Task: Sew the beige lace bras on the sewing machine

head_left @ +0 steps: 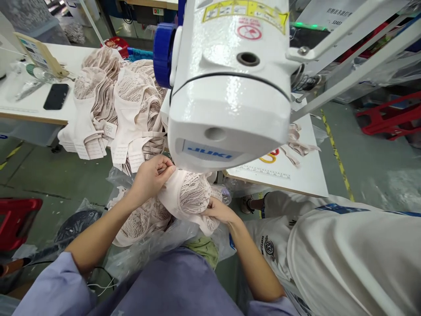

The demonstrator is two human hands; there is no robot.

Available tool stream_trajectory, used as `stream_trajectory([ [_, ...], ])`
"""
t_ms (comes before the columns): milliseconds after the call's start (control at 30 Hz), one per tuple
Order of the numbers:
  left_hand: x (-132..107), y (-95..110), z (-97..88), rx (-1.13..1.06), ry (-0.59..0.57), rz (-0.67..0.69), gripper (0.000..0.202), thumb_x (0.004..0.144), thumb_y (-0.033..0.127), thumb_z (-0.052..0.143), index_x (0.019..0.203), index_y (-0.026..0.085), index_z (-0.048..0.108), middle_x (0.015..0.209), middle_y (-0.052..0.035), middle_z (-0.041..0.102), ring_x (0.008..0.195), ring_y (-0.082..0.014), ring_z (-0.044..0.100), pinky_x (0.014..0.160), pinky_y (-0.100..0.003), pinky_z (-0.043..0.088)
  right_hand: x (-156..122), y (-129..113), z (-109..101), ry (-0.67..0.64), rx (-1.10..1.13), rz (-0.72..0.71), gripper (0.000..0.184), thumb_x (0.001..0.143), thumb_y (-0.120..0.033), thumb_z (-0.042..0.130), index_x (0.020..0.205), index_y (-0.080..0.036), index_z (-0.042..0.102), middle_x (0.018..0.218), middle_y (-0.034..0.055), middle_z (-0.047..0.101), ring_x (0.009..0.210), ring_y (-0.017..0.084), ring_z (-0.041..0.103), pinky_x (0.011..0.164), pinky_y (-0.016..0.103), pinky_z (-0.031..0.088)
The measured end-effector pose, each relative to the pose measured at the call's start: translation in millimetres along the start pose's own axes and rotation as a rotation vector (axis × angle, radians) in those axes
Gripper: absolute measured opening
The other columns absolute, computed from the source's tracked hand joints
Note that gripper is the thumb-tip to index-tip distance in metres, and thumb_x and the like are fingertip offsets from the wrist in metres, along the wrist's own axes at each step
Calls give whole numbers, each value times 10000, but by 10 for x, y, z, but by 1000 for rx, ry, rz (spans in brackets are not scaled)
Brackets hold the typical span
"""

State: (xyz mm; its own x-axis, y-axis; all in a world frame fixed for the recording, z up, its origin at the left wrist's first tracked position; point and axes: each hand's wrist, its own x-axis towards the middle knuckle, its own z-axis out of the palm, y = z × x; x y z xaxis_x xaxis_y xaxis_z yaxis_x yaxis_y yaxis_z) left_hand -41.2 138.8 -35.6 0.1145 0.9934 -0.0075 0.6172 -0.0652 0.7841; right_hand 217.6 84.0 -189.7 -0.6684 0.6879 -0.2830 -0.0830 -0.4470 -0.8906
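Both hands [151, 176] [222, 211] on a beige lace bra [194, 193]; white JUKI machine [226, 118] ahead

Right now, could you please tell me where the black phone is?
In the head view, the phone lies on the left white table, beside the stacked beige garments.

Two hands, one bra between them, two front stacks of more.
One left hand [151, 179] and one right hand [222, 211] meet at a single bra [194, 193]; one heap [144, 221] lies below, its pieces too tangled to count, and the near stack [86, 107] and the next stack [130, 103] overlap too much to number by piece; one tag [110, 130] shows. There is one machine [226, 118] with one blue knob [163, 55], one phone [56, 96], one ruler [266, 171], one co-worker [355, 250], and two red stools, a left stool [16, 224] and a right stool [391, 115].
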Motion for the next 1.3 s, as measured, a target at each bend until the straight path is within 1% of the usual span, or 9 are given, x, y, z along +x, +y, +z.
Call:
stream_trajectory([
  [200, -56, 0, 52, 11, -5, 44, 229, 888, 267, 597, 703, 201, 479, 503, 83, 361, 469, -84, 360, 490, -227, 278, -165, 111, -39, 235, 254, 66, 371, 549, -418, 944, 783, -183, 776, 751, 32, 771, 705, 194, 713, 731, 306, 576],
  [333, -67, -22, 52, 22, -2, 86, 189, 901, 282, 603, 744, 195, 544, 546, 67, 477, 487, -89, 428, 485, -217, 316, -290, 78, -22, 344, 259, 33, 341, 608, -473, 908, 740, -190, 771, 670, 23, 744, 563, 157, 650, 574, 255, 531],
  [533, -270, 29, 110, 151, 185, 265, 72, 931, 231, 574, 992, 196, 591, 947, -56, 687, 876, -187, 658, 646, -267, 511, -556, -200, 7, 434, 164, -72, 354, 704, -553, 836, 726, -208, 757, 678, 37, 731, 607, 194, 651, 620, 297, 540],
  [633, -542, 244, 239, 110, 161, 616, 251, 920, 176, 589, 1169, 198, 561, 1077, -93, 707, 1066, -216, 666, 884, -358, 572, -689, -495, 116, 340, -102, -165, 416, 818, -597, 720, 680, -205, 728, 601, 20, 680, 556, 181, 613, 583, 287, 520],
  [767, -800, 598, 340, 72, -278, 1022, 560, 879, 296, 701, 1381, 163, 491, 1402, -141, 624, 1361, -256, 530, 1189, -399, 413, -797, -1001, 479, -116, -655, -246, 429, 961, -556, 536, 818, -218, 758, 795, 43, 742, 770, 190, 671, 766, 288, 548],
  [867, -792, 638, 326, 155, -629, 720, 665, 770, 426, 823, 1326, 183, 552, 1186, -101, 743, 1055, -281, 711, 913, -335, 561, -801, -1262, 761, -257, -890, -204, 357, 1033, -422, 450, 956, -230, 741, 973, 51, 754, 953, 192, 670, 870, 297, 511],
  [933, -726, 527, 301, 211, -726, 433, 431, 795, 428, 804, 1120, 193, 647, 836, -25, 757, 725, -213, 710, 599, -265, 488, -772, -1319, 860, -167, -933, -137, 317, 1057, -338, 406, 1020, -224, 700, 921, 36, 737, 868, 175, 668, 802, 284, 493],
  [1067, -572, 251, 239, 188, -619, 297, 246, 930, 324, 643, 743, 168, 610, 602, 20, 622, 549, -113, 550, 512, -229, 287, -635, -1261, 838, 148, -829, -85, 235, 1035, -271, 435, 1246, -216, 523, 788, -15, 691, 685, 156, 619, 673, 263, 447],
  [1300, -276, 230, 89, 198, -351, 396, 445, 979, 373, 526, 583, 179, 473, 477, 42, 421, 457, -93, 360, 504, -266, 194, -229, -1354, 561, 230, -910, -294, 295, 994, -379, 547, 789, -220, 686, 736, 22, 667, 746, 182, 597, 693, 285, 407],
])
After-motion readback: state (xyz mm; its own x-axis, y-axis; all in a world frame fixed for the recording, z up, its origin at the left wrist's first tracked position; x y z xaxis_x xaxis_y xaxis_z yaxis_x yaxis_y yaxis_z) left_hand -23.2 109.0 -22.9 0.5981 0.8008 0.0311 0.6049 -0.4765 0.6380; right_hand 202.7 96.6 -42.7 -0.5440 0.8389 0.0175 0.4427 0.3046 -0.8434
